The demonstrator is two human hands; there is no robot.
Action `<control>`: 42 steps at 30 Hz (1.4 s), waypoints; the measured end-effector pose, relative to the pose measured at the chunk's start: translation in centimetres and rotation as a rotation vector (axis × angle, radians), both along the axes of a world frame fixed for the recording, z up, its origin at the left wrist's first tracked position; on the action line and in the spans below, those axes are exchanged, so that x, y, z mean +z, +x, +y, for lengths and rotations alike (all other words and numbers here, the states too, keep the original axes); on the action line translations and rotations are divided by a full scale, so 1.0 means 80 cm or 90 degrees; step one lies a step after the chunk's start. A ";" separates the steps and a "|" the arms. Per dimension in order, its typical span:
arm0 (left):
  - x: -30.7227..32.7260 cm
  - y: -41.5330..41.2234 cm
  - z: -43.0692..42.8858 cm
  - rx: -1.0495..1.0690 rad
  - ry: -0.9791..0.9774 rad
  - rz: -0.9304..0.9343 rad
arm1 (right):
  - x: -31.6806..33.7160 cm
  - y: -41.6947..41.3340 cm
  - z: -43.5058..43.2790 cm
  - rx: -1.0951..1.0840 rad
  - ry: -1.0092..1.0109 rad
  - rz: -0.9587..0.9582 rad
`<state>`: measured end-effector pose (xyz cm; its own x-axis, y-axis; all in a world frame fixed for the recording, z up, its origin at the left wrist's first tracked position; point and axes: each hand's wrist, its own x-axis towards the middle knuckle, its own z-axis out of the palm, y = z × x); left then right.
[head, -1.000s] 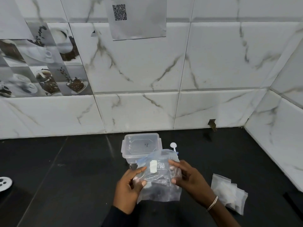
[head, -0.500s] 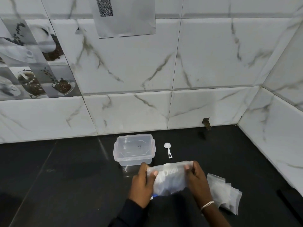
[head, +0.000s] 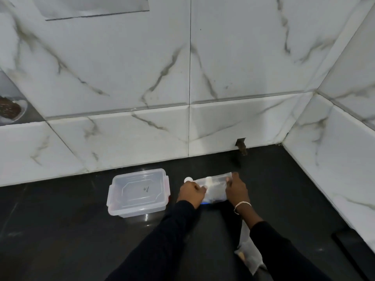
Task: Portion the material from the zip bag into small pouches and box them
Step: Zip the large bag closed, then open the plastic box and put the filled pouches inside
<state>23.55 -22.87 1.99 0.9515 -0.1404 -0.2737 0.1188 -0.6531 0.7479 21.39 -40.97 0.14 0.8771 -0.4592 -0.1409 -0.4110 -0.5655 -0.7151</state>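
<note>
Clear plastic zip bag (head: pixel 216 189), crinkled and lying flat on the glossy black stone counter (head: pixel 60 230), sits between the 2 hands. The left hand (head: pixel 191 192) grips its left end, fingers (head: pixel 200 188) curled over the edge. The right hand (head: pixel 236 189) grips the right end, fingers folded onto the plastic near the far corner. A strip of blue shows at the bag's near edge, just under the left hand. The contents are too blurred to tell.

Just left of the left hand stands 1 rectangular clear plastic box (head: pixel 139 192) with its lid on. It has rounded corners, red-tinted clips at the sides and a small dark mark on the lid. The round bowl of 1 small white plastic spoon (head: pixel 188 179) shows beyond the left hand's knuckles, at the bag's far-left corner; I cannot tell whether they touch.

Under the right forearm lies a heap of small translucent white pouches (head: pixel 251 258), partly hidden by the black sleeve (head: pixel 284 252); their count cannot be made out. 1 silver chain bracelet (head: pixel 242 205) circles the right wrist. Glossy white marble-veined wall tiles (head: pixel 121 67) back the counter.
</note>
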 end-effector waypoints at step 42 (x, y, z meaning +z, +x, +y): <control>0.018 -0.170 0.306 0.472 -0.347 0.189 | 0.011 -0.132 0.189 0.037 0.210 0.031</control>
